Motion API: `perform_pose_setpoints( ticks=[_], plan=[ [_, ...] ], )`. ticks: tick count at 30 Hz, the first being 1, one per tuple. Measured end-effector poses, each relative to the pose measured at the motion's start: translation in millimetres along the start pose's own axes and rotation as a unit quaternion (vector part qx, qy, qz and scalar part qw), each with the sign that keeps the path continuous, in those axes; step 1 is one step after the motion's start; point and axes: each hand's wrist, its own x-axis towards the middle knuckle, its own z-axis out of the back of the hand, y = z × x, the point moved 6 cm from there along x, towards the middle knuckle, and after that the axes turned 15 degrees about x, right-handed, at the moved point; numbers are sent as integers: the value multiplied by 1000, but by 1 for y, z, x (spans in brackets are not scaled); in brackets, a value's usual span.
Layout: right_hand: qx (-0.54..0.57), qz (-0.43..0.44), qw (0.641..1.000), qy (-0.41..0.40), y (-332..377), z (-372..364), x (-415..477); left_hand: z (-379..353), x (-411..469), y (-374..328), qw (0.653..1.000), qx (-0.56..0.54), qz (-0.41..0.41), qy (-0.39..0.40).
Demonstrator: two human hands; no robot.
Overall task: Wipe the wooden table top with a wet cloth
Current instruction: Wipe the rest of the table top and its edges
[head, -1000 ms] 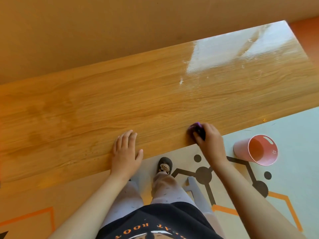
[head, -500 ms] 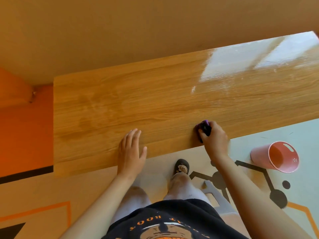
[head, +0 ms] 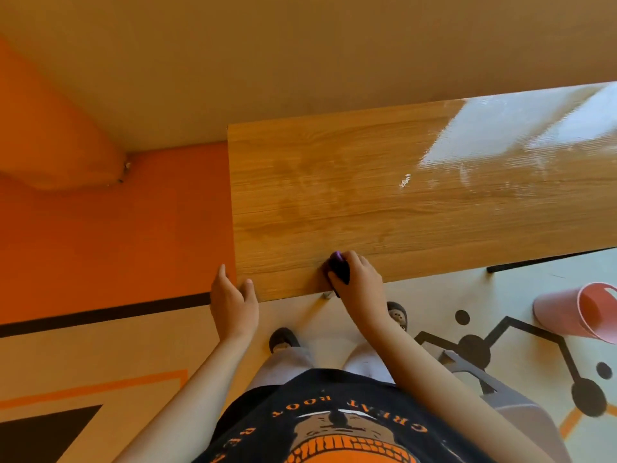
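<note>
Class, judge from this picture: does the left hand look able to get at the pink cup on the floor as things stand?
Probably not. The left hand rests at the left corner of the table, while the pink cup sits far to the right, beyond the right hand holding the cloth.

A pink cup [head: 561, 312] sits on the floor at the right, its open mouth showing; whether it stands upright cannot be told. The floor under it is pale grey-green [head: 534, 285] and bears a pattern of black dots joined by black lines [head: 474, 349], with an orange line [head: 571, 422] at the near right. Near that pattern lies a grey object [head: 521, 409], too unclear to identify. At the left the floor is orange [head: 117, 235], bordered on its near side by a black stripe [head: 100, 314]. Nearer still it is tan [head: 100, 349], with an orange outline [head: 100, 384] around a black triangle [head: 43, 432]. A tan wall [head: 300, 61] fills the far side.
</note>
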Motion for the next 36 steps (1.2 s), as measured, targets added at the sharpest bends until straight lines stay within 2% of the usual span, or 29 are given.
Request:
perform_pose_setpoints(
  ticks=[2, 5, 10, 14, 17, 22, 24, 28, 32, 34, 36],
  plan=[
    [0, -17, 1000, -1, -2, 3, 1, -8, -3, 3, 998, -50, 17, 44],
    [-1, -58, 997, -59, -25, 39, 6, -18, -7, 2, 990, -92, 48, 98],
    [-31, -171, 967, -185, -67, 117, 12, -19, -9, 2, 991, -63, 43, 109],
    [-47, -188, 957, -214, -57, 106, 21, -20, -6, 6, 991, -43, 41, 118],
    [-31, -129, 976, -175, -26, 57, 27, -24, -3, 9, 990, -34, 34, 129],
    [-36, 17, 999, 3, 30, -30, 27, -21, -3, 11, 989, -8, 20, 149],
    [-37, 19, 999, 23, 29, -30, 31, -20, -3, 11, 987, 8, 15, 158],
    [-20, -48, 996, -77, -4, 31, 52, -22, 2, 14, 987, 40, 6, 153],
    [-34, -187, 963, -191, -53, 111, 62, -20, 1, 11, 988, 53, -2, 144],
    [-37, -249, 943, -217, -59, 122, 63, -18, 1, 10, 990, 47, -3, 135],
    [-32, -243, 950, -196, -44, 99, 68, -16, 0, 8, 992, 37, -3, 120]
  ],
)
